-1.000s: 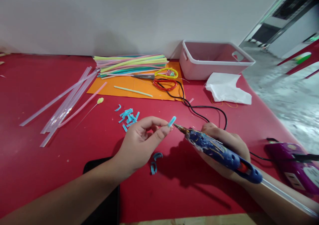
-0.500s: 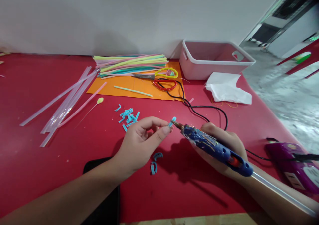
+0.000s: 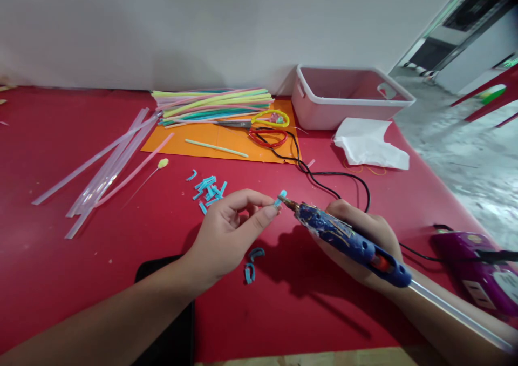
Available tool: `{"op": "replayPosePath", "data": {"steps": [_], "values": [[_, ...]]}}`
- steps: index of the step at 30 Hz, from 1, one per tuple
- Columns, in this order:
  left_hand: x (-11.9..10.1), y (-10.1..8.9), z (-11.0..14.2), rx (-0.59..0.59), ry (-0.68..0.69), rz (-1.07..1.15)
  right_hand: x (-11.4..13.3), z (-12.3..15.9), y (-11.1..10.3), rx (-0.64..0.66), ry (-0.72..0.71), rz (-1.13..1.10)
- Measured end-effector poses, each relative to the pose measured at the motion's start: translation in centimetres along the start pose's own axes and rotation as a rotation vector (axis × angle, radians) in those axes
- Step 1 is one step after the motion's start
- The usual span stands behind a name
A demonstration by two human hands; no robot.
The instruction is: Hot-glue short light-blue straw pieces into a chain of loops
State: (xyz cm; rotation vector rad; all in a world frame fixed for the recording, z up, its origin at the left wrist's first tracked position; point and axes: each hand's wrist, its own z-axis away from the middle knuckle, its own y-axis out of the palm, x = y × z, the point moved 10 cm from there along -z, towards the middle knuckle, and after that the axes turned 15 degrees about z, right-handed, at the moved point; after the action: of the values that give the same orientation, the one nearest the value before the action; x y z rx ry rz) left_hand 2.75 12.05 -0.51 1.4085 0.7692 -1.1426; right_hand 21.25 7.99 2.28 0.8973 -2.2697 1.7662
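Observation:
Between thumb and forefinger, my left hand [image 3: 230,231] pinches a small light-blue pipe cleaner piece [image 3: 280,197]. My right hand [image 3: 366,236] is wrapped round a blue glue gun [image 3: 340,234], smeared with old glue, with a long clear glue stick [image 3: 457,312] sticking out of its back. The gun's nozzle tip is at the blue piece and seems to touch it. Below my left hand lie two curled blue pieces [image 3: 251,266] on the red table. Further off, left of my fingers, is a small heap of short blue pieces [image 3: 209,188].
Clear glue sticks [image 3: 113,166] lie at left. Behind are a pipe cleaner bundle [image 3: 214,104], scissors [image 3: 267,128] on an orange sheet [image 3: 218,153], a pink basket [image 3: 352,109] and white paper [image 3: 370,144]. A black cord [image 3: 324,173] crosses behind my right hand; a purple power strip [image 3: 471,269] sits right.

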Motion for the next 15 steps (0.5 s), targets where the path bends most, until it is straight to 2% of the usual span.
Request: {"op": "replayPosePath", "data": {"steps": [7, 11, 15], "values": [[0.0, 0.0, 0.1, -0.001, 0.001, -0.001, -0.2, 0.1, 0.2, 0.016, 0.008, -0.010], [0.4, -0.1, 0.2, 0.010, -0.017, 0.001, 0.1, 0.3, -0.6, -0.089, -0.012, 0.003], [0.6, -0.3, 0.2, 0.010, -0.016, 0.005, -0.1, 0.5, -1.1, -0.135, 0.051, 0.031]]}}
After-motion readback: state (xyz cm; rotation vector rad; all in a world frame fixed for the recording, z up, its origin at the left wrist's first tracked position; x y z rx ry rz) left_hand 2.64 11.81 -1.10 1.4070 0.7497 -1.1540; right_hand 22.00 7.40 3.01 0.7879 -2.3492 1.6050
